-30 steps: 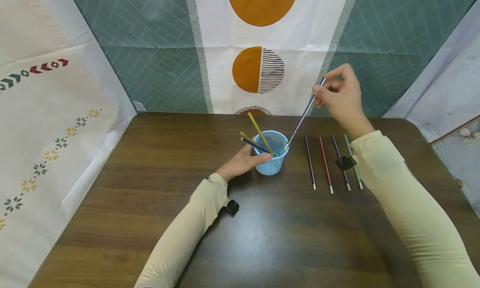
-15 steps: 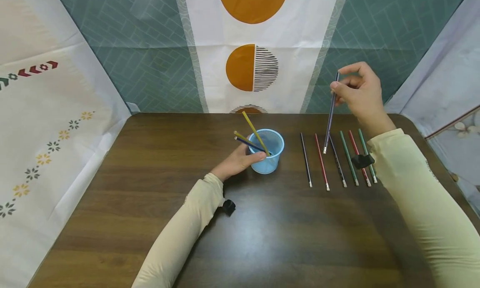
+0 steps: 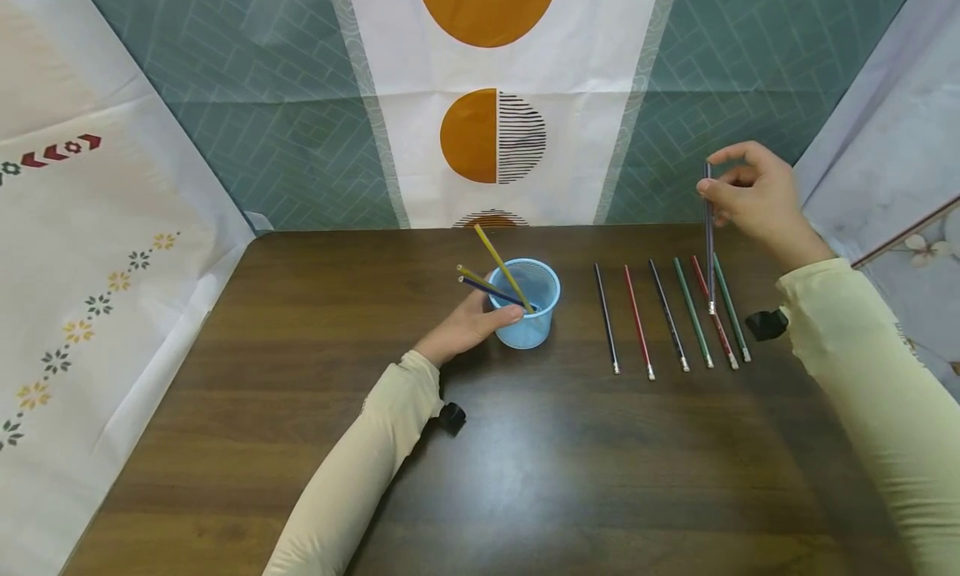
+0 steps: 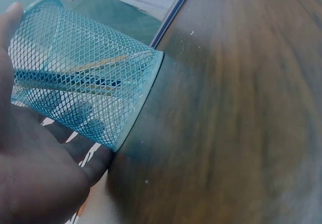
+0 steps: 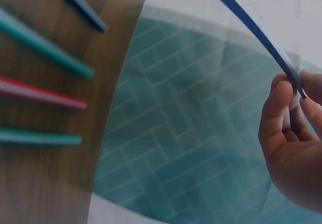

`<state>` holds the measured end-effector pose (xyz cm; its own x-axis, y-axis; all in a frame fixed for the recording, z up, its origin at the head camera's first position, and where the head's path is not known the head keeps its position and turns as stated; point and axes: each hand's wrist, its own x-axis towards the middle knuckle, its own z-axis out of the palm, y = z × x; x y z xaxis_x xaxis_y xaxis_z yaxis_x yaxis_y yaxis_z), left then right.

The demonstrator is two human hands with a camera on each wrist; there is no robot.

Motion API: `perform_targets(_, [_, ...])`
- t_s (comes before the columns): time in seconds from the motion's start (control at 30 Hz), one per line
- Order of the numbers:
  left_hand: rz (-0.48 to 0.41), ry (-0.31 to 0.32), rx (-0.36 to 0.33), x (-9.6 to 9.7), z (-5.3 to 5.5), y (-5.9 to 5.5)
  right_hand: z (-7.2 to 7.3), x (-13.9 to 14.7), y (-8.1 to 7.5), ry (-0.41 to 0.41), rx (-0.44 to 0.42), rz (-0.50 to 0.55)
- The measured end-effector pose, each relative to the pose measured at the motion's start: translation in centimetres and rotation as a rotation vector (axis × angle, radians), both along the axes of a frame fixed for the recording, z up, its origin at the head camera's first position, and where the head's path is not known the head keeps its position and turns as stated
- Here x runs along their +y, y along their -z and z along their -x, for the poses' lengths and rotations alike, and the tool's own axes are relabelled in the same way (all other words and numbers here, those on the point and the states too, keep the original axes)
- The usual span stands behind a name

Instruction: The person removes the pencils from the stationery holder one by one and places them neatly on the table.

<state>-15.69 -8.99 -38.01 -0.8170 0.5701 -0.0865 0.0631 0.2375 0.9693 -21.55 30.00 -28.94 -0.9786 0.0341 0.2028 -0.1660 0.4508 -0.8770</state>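
Blue pencil (image 3: 709, 238) upright, eraser (image 3: 712, 308) down

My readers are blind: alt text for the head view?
A person's right grip holds a dark pencil near six pencils in a row on a wooden table; the left grip holds a blue cup with three pencils.

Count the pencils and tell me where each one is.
10. Six pencils lie side by side on the table; one pencil is pinched in the right hand; three pencils lean in the cup the left hand holds, which may hide more.
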Motion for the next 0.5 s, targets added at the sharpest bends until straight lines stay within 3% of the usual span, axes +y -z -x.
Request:
perform_targets(0.2, [0.002, -0.005, -0.001, -0.1, -0.2, -0.2, 0.7, 2.0, 1.1, 0.056, -0.066, -0.170])
perform_targets(0.5, [-0.009, -0.005, 0.014, 0.1, -0.2, -0.2, 1.1, 5.4, 3.1, 0.103, -0.187, -0.346])
